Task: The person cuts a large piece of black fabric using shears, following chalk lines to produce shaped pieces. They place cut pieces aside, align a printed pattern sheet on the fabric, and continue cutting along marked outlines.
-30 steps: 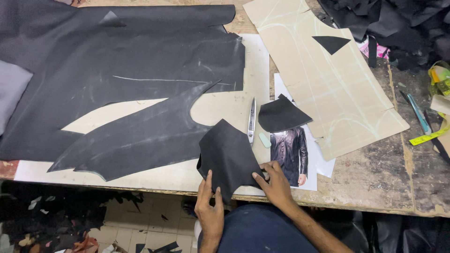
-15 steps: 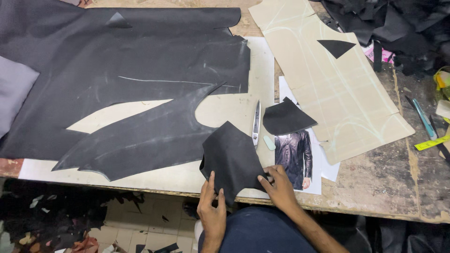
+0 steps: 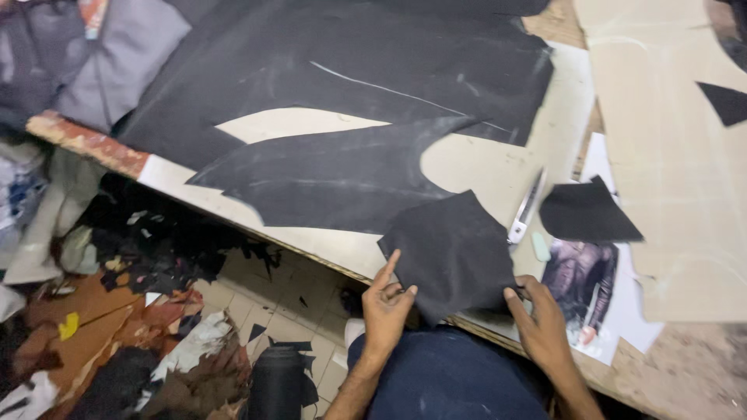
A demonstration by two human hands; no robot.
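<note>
Hands are both gripping one cut black leather piece (image 3: 455, 253) at the near edge of the table (image 3: 685, 365). Left hand (image 3: 387, 305) is pinching the piece's lower left corner, index finger lying up along its left edge, thumb over the front. Right hand (image 3: 541, 320) is pinching the lower right corner, fingers curled on it. Piece is sitting partly on the table, lower part hanging past the edge over the person's dark blue lap (image 3: 451, 377).

Surroundings: big black leather hide (image 3: 342, 78) is covering most of the table behind, with a long pointed section (image 3: 327, 179) running toward the held piece; the held piece's upper left corner is overlapping that section's tip. Pale pattern card (image 3: 475, 167) is showing through the cut-outs under the hide. Metal blade tool (image 3: 527, 208) is lying just right of the held piece, close to touching its upper right edge. Smaller black leather offcut (image 3: 587, 214) is lying right of the blade, apart from the held piece. Printed photo sheet of a dark jacket (image 3: 583, 284) is lying flat right beside the right hand, partly under the offcut. Large beige paper pattern (image 3: 669, 140) is filling the right side, with a small black triangle scrap (image 3: 725, 103) on it.

Grey fabric (image 3: 117, 62) is hanging off the far left corner. Floor (image 3: 257, 311) below is carrying scattered black, brown and white leather scraps (image 3: 148, 249). No bins or boxes visible; scraps are lying loose.
</note>
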